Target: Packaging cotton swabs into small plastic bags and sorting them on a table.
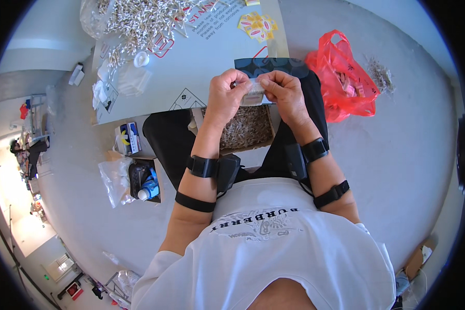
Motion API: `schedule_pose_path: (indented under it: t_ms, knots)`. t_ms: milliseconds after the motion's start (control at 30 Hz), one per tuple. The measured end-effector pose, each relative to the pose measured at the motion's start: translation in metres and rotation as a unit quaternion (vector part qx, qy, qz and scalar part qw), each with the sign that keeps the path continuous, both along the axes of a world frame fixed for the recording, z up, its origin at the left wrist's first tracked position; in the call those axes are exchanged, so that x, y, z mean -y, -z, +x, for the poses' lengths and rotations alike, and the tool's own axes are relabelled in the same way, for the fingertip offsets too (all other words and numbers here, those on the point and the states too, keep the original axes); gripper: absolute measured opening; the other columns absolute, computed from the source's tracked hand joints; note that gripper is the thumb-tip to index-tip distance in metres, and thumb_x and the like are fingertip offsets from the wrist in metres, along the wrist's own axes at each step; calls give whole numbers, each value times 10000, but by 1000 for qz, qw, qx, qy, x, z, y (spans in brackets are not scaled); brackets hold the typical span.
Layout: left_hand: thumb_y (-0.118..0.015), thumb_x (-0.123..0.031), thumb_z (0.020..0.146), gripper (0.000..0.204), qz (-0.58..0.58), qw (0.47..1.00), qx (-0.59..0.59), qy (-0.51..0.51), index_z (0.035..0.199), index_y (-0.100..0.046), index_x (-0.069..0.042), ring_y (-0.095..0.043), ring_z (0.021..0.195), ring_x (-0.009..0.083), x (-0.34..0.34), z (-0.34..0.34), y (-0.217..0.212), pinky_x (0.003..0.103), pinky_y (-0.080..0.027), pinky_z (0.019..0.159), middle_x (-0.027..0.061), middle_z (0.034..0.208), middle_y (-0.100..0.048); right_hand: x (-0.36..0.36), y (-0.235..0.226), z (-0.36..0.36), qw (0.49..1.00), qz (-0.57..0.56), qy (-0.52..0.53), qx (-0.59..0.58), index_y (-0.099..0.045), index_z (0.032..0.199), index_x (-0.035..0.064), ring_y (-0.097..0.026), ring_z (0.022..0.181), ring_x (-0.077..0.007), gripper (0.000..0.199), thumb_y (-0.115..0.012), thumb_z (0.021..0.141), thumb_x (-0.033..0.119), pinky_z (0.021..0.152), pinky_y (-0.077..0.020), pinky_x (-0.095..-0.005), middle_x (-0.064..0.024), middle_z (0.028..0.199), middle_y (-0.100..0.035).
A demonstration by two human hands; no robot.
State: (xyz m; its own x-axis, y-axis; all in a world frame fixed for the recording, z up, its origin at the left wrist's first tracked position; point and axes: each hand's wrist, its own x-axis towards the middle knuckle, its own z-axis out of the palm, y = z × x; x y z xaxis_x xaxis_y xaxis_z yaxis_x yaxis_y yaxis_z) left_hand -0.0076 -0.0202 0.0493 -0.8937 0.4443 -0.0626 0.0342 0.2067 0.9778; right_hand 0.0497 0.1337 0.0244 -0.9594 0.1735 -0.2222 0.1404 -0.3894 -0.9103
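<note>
White short-sleeved T-shirt (294,248), with dark lettering (256,219) and a grey graphic (265,228) toward its twelve o'clock edge; black trousers (165,142). Black straps (202,167) ring each forearm (207,140), with a black box (228,173) at three o'clock of the left, another box (295,161) at nine o'clock of the right, and thin black cables (306,190).

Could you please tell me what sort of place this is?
Probably a makeshift indoor workspace: cotton swabs lie heaped on the table, more seem to lie in an open box, and the left hand and right hand hold a small pack.
</note>
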Motion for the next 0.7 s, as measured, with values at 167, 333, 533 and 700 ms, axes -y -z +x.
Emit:
schedule_pose_path:
  t_ms: [167,333,533,700]
  knots:
    - [-645,-32,758,76,23,997,-71,-20,763,-586,14,-503,647,84,-1,3,-12,232,-405,565,35,745,-592,4,-10,1,996,-77,7,-53,-639,866,-7,-401,571,-29,97,-615,861,86,508,-300,-175,34,665,-513]
    - [-652,10,748,81,27,985,-166,-29,777,-576,13,-510,662,105,-8,11,-25,239,-417,587,52,806,-580,2,-17,2,989,-101,17,-107,-629,901,-17,-399,588,-34,79,-598,867,47,520,-315,-181,-3,776,-574]
    - [-663,49,732,118,61,975,-214,-27,801,-579,4,-506,725,95,-12,14,-29,220,-409,623,52,864,-586,-1,-23,5,979,-141,30,-143,-646,885,-3,-427,613,-41,66,-612,857,47,535,-337,-191,-23,854,-612]
    - [-669,55,677,190,67,972,-222,-22,827,-576,-15,-520,695,107,-18,16,-32,229,-431,634,43,854,-594,-2,-25,5,977,-158,44,-134,-643,887,-1,-433,605,-38,80,-611,865,68,529,-337,-188,-19,801,-596]
